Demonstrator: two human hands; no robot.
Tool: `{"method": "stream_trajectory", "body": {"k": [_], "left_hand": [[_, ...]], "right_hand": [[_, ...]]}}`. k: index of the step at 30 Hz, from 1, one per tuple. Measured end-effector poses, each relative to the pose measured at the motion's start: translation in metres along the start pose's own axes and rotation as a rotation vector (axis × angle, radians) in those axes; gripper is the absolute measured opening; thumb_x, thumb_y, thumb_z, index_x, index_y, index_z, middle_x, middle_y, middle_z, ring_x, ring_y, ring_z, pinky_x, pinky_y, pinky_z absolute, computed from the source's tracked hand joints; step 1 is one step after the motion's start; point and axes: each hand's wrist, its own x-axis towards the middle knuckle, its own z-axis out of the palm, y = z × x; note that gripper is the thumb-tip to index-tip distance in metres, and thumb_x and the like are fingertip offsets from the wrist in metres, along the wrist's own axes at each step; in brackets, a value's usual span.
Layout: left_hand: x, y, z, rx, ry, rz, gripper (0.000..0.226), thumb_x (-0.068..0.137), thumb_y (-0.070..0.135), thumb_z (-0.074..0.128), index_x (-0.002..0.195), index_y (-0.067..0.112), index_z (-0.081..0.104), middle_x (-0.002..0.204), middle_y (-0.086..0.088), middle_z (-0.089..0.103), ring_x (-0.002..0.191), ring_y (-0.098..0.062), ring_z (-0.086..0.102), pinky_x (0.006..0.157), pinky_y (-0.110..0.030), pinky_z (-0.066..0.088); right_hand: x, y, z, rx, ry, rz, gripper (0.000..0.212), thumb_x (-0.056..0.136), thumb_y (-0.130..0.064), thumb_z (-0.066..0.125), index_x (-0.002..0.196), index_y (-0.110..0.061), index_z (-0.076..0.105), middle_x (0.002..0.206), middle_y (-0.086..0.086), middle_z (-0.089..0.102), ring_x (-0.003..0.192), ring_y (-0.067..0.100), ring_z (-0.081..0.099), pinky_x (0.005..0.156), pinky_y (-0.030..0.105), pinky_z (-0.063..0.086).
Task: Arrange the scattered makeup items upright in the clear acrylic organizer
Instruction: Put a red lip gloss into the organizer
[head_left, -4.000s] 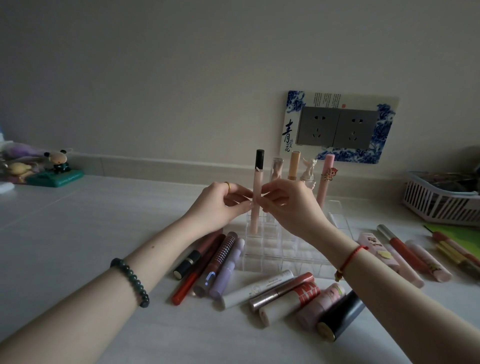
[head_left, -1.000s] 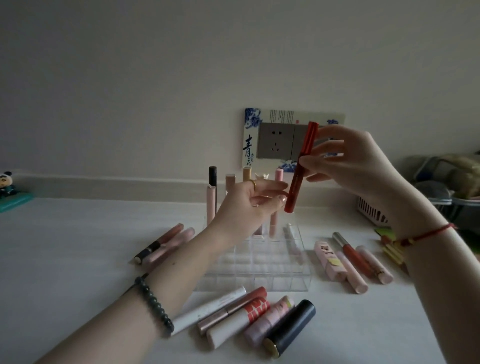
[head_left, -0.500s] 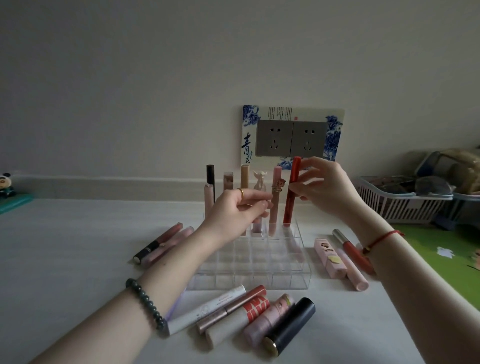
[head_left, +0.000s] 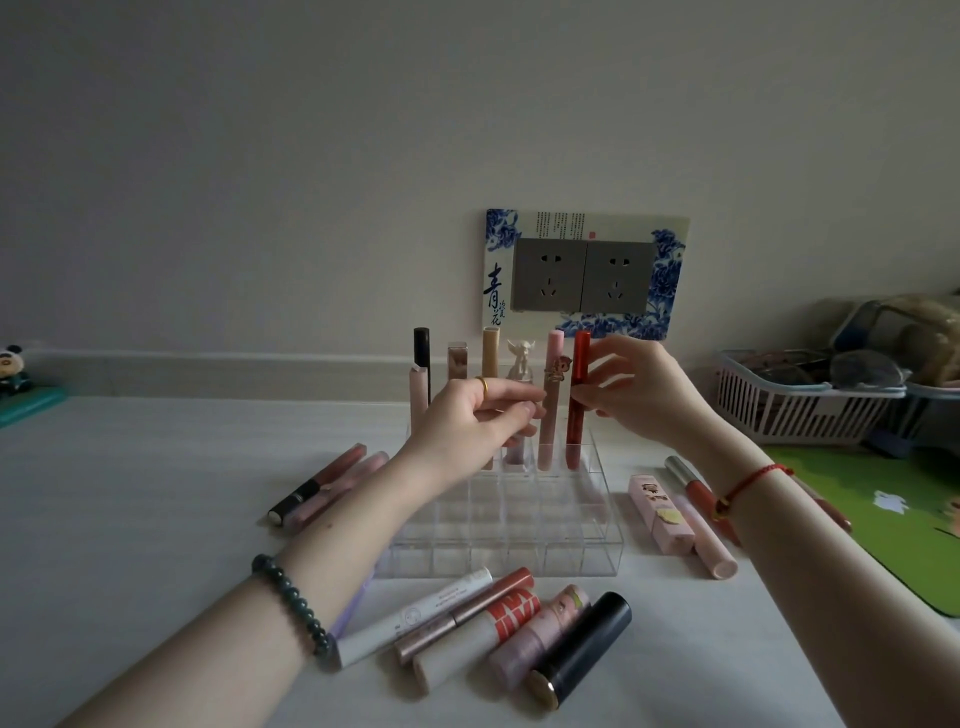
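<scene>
My right hand (head_left: 644, 395) pinches the slim red lip-gloss tube (head_left: 577, 395) between thumb and fingers, gripping from its right side above mid-height. The tube's long axis is vertical. Its foot is down in the far-right cell of the back row of the clear acrylic grid organizer (head_left: 519, 519), just beside the tall pink tube with a gold charm (head_left: 548, 421). My left hand (head_left: 467, 421) hovers with fingers curled by that pink tube; I cannot tell whether it grips anything. I judge the red tube seated, so letting go calls for opening rightward, away from its 5 upright neighbours. More tubes lie flat on the pale counter (head_left: 156, 519).
</scene>
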Motion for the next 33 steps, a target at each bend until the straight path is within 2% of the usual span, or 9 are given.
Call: {"method": "stream_trajectory", "body": {"k": [5, 12, 19, 24, 30, 33], "left_hand": [[0.0, 0.0, -0.001, 0.019, -0.001, -0.005, 0.018, 0.087, 0.012, 0.054, 0.1, 0.021, 0.064, 0.09, 0.009, 0.068, 0.079, -0.002, 0.066, 0.071, -0.015, 0.053], [-0.001, 0.0, -0.002, 0.047, 0.003, -0.008, 0.023, 0.088, 0.013, 0.053, 0.108, 0.016, 0.063, 0.092, 0.007, 0.068, 0.08, -0.002, 0.066, 0.071, -0.014, 0.053], [-0.001, 0.001, -0.002, 0.048, 0.008, -0.019, 0.024, 0.088, 0.013, 0.053, 0.11, 0.014, 0.062, 0.097, 0.002, 0.068, 0.084, -0.006, 0.066, 0.071, -0.014, 0.053], [-0.001, 0.002, -0.003, 0.029, 0.015, -0.035, 0.022, 0.087, 0.013, 0.053, 0.107, 0.015, 0.063, 0.096, 0.002, 0.068, 0.083, -0.007, 0.066, 0.07, -0.015, 0.053], [-0.004, 0.005, -0.004, 0.01, 0.015, -0.043, 0.018, 0.087, 0.012, 0.054, 0.101, 0.017, 0.064, 0.093, 0.003, 0.068, 0.085, -0.012, 0.066, 0.077, -0.022, 0.054], [-0.011, 0.008, -0.005, 0.006, -0.025, -0.044, 0.018, 0.086, 0.009, 0.054, 0.096, 0.02, 0.065, 0.088, 0.004, 0.069, 0.083, -0.013, 0.066, 0.076, -0.023, 0.054]], "right_hand": [[-0.001, 0.001, 0.0, -0.013, -0.017, 0.015, 0.025, 0.074, -0.006, 0.067, 0.097, -0.015, 0.059, 0.085, 0.003, 0.066, 0.077, 0.014, 0.064, 0.073, 0.03, 0.054], [0.0, 0.003, -0.001, -0.042, -0.038, 0.037, 0.026, 0.073, -0.007, 0.069, 0.096, -0.015, 0.059, 0.087, 0.005, 0.067, 0.077, 0.017, 0.064, 0.074, 0.03, 0.053], [-0.001, 0.003, -0.002, -0.06, -0.049, 0.032, 0.029, 0.073, -0.008, 0.069, 0.099, -0.013, 0.059, 0.09, 0.005, 0.067, 0.076, 0.014, 0.063, 0.066, 0.021, 0.05], [-0.004, -0.003, -0.011, -0.059, -0.042, 0.037, 0.032, 0.072, -0.012, 0.07, 0.101, -0.016, 0.059, 0.088, 0.003, 0.068, 0.079, 0.016, 0.064, 0.081, 0.036, 0.053], [-0.009, -0.019, -0.032, -0.077, 0.028, -0.009, 0.036, 0.072, -0.018, 0.069, 0.106, -0.019, 0.057, 0.082, -0.002, 0.065, 0.074, 0.012, 0.063, 0.08, 0.037, 0.053], [-0.013, -0.032, -0.044, -0.059, 0.086, -0.065, 0.033, 0.071, -0.022, 0.069, 0.101, -0.023, 0.056, 0.079, -0.002, 0.067, 0.073, 0.013, 0.065, 0.078, 0.035, 0.054]]}}
